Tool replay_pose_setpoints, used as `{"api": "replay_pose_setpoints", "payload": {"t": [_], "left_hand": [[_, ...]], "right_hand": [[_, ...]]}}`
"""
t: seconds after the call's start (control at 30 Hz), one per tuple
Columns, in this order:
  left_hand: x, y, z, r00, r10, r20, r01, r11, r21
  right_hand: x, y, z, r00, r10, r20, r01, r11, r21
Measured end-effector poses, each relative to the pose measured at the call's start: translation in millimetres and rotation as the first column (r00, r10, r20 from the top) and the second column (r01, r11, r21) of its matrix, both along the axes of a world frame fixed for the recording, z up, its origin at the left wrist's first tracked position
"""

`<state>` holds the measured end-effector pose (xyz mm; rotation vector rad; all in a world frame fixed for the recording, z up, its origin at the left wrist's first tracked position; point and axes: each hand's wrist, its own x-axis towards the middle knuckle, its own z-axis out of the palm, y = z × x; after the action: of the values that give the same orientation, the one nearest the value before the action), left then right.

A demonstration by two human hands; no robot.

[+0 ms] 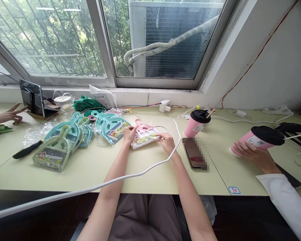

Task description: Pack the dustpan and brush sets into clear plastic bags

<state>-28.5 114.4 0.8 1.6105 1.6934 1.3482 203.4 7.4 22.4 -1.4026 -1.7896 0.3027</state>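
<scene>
In front of me lies a pink mini dustpan and brush set (145, 131) in clear plastic wrap, its handle pointing toward the window. My left hand (128, 135) is closed on the left edge of the wrapped set. At its right edge, the fingers of my right hand (166, 142) pinch the wrap. Just left of my left hand are turquoise dustpan sets (110, 125) in a pile. Farther left, a green dustpan set (52, 150) rests against more turquoise ones (74, 129), all wrapped.
A white cable (140, 174) crosses in front of my forearms. To the right are a phone (194, 154), a pink cup (192, 129) and another person's hand (256, 155) around a second cup (251, 140). A black-handled tool (27, 150), a tablet (31, 97) and another hand (8, 115) are left.
</scene>
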Motion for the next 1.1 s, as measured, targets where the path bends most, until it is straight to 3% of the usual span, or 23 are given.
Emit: {"api": "replay_pose_setpoints", "payload": {"t": [0.1, 0.23, 0.33, 0.43, 0.57, 0.63, 0.77, 0.87, 0.97, 1.1], "left_hand": [[-7.8, 3.3, -1.4, 0.998, 0.056, 0.037, -0.054, 0.998, -0.029], [-7.6, 3.5, -2.8, 0.999, 0.042, -0.004, -0.042, 0.999, 0.002], [-4.6, 2.7, -3.3, 0.999, 0.038, -0.034, -0.037, 0.999, 0.02], [-4.3, 3.2, -4.3, 0.998, 0.036, -0.044, -0.035, 0.999, 0.024], [-5.2, 5.0, -7.0, 0.998, 0.036, -0.061, -0.035, 0.999, 0.027], [-4.7, 5.2, -7.9, 0.996, 0.039, -0.081, -0.035, 0.998, 0.043], [-2.9, 3.6, -7.1, 0.994, 0.039, -0.099, -0.033, 0.998, 0.061], [-1.7, 3.1, -5.9, 0.994, 0.045, -0.099, -0.04, 0.998, 0.051], [-1.3, 4.2, -5.9, 0.995, 0.049, -0.083, -0.046, 0.998, 0.041], [-3.1, 6.4, -6.1, 0.997, 0.063, -0.043, -0.061, 0.997, 0.047]], "right_hand": [[5.0, -2.0, 6.0, 0.992, 0.113, -0.047, -0.116, 0.991, -0.073], [-0.5, -5.3, 7.6, 0.973, 0.037, 0.23, -0.013, 0.994, -0.104], [-8.3, -7.3, 6.3, 0.903, 0.001, 0.429, 0.028, 0.998, -0.062], [-13.3, -9.3, 5.7, 0.864, -0.078, 0.497, 0.052, 0.997, 0.065], [-19.4, -11.1, 3.3, 0.829, -0.178, 0.531, 0.045, 0.966, 0.254], [-24.8, -10.5, 0.0, 0.821, -0.173, 0.545, 0.018, 0.96, 0.278], [-38.5, -6.4, -9.2, 0.806, 0.011, 0.591, -0.144, 0.973, 0.18], [-46.2, -4.7, -12.4, 0.805, 0.033, 0.592, -0.154, 0.976, 0.155], [-47.8, -7.0, -7.6, 0.835, 0.014, 0.55, -0.119, 0.981, 0.155], [-39.9, -13.9, 8.4, 0.884, 0.112, 0.453, -0.165, 0.983, 0.08]]}}
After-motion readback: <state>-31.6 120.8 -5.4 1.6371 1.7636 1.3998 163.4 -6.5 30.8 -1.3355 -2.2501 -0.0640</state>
